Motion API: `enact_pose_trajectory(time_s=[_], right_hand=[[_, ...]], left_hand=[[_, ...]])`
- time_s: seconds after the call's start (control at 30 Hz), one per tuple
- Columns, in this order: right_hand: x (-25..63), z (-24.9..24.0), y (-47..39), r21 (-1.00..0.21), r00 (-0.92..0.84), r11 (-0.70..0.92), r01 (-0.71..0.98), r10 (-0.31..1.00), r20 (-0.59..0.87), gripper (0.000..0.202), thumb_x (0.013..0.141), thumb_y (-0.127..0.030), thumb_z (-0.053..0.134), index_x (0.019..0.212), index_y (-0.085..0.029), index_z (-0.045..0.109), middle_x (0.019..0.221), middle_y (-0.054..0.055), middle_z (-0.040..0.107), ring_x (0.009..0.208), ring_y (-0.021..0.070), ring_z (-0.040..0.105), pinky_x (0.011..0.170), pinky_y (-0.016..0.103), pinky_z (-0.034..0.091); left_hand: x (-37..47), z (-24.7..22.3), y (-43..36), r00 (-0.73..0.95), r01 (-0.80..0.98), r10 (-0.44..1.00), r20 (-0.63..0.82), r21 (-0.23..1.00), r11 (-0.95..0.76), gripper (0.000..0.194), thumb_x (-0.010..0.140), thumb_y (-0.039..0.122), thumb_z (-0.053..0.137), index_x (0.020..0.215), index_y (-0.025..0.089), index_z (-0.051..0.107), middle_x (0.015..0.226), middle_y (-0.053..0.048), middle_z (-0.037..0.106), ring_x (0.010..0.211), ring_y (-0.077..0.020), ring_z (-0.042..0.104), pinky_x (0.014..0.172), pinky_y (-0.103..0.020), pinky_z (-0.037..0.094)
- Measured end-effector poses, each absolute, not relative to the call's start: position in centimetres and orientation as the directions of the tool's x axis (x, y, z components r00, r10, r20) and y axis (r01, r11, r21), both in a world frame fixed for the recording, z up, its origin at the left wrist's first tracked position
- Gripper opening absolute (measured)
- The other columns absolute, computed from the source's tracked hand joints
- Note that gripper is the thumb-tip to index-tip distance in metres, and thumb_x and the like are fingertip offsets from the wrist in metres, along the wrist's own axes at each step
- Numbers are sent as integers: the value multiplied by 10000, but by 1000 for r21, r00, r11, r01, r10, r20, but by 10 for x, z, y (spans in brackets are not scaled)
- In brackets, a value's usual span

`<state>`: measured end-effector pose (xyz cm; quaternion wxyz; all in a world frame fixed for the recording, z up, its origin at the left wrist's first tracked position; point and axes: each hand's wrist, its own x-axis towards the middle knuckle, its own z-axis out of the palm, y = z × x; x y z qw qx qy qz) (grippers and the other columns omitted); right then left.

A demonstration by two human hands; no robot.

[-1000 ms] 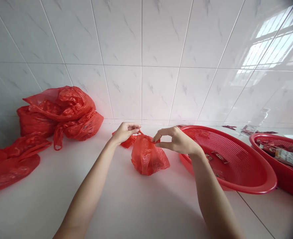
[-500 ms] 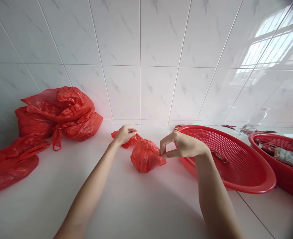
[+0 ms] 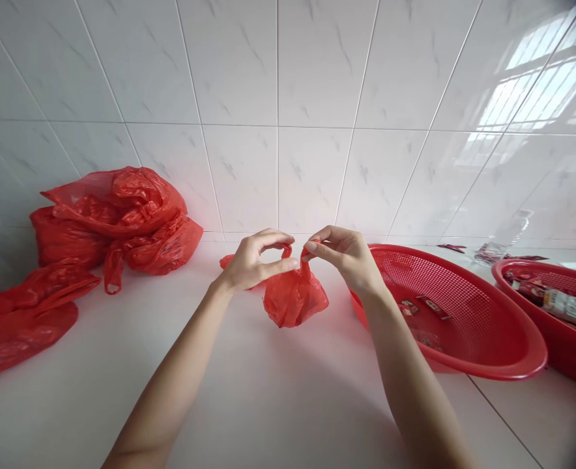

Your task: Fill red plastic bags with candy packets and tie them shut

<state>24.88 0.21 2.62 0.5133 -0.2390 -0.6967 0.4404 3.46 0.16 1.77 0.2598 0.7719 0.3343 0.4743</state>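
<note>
A small, filled red plastic bag (image 3: 295, 301) is in the middle of the white counter, its two handles up. My left hand (image 3: 257, 259) curls around one handle, fingertips and thumb on either side of it. The other handle is pinched between the thumb and fingers of my right hand (image 3: 341, 253). What lies inside the bag is hidden. Behind my left hand, another bit of red plastic (image 3: 226, 261) shows in part.
A large pile of red plastic bags (image 3: 122, 221) sits at the left by the tiled wall, with more red bags (image 3: 19, 332) in front. To the right stand a red plastic basket (image 3: 507, 358) holding several small packets and a second red basket (image 3: 513, 293) with wrapped packets.
My right hand has risen from the bag's side to a handle. My left hand has moved right to the other handle, and the bag is pulled up slightly.
</note>
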Motion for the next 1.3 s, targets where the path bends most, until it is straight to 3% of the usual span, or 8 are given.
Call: enact_pose_trajectory(time_s=[0.2,0.3,0.4,0.53,0.67,0.77,0.97,1.3], right_hand=[[238,20,4,-832,-308,545,-106,777,548,306,773,-457,781,839,-174,685,852,53,695,850,195,672,790,339,548],[243,18,8,-858,-391,506,-88,774,497,473,738,-419,822,1119,-193,655,1065,79,688,1017,212,652,895,359,531],[245,13,14,-897,-603,436,-69,698,386,717,707,-385,852,1333,-231,539,1215,91,656,1123,229,617,964,392,504],[236,0,22,-921,-719,384,-67,621,311,552,725,-404,830,1202,-204,638,1126,60,682,1063,221,626,949,376,498],[223,-13,27,-959,-712,278,-55,662,233,329,726,-418,819,863,-152,682,749,-12,630,692,136,589,675,280,491],[213,-20,25,-971,-688,235,-51,696,205,339,697,-419,833,720,-152,626,622,-54,516,556,88,465,552,247,406],[205,-21,18,-967,-692,242,-76,686,226,357,698,-426,825,689,-167,579,623,-60,484,559,85,436,542,245,381],[211,-27,24,-947,-795,288,145,604,62,339,641,-391,857,829,-159,695,787,6,678,736,162,626,688,283,507]], left_hand=[[59,12,-9,309,334,757,575,680,-653,199,876,384,669,962,241,776,1053,-52,711,961,-205,657,860,-327,524],[60,10,-6,288,302,746,601,682,-666,216,880,400,664,891,215,774,1009,-62,714,941,-205,656,824,-316,524],[60,13,-7,245,264,743,623,695,-669,217,857,397,693,797,198,757,956,-58,705,914,-195,653,818,-308,528],[58,16,-8,158,218,748,644,716,-663,229,832,400,718,756,185,734,894,-53,686,839,-180,645,773,-305,537],[53,20,-7,81,190,716,694,694,-694,197,828,370,729,768,182,740,862,-47,677,814,-168,632,753,-293,529],[48,23,-6,32,199,682,731,664,-721,180,822,351,739,769,179,741,850,-41,674,834,-170,635,762,-289,526],[42,25,-7,-6,224,650,760,634,-740,187,818,343,741,733,178,721,842,-34,677,816,-163,630,730,-282,521],[40,28,-8,-85,228,601,795,602,-765,167,840,328,719,760,182,723,873,-39,690,854,-172,643,751,-294,525]])
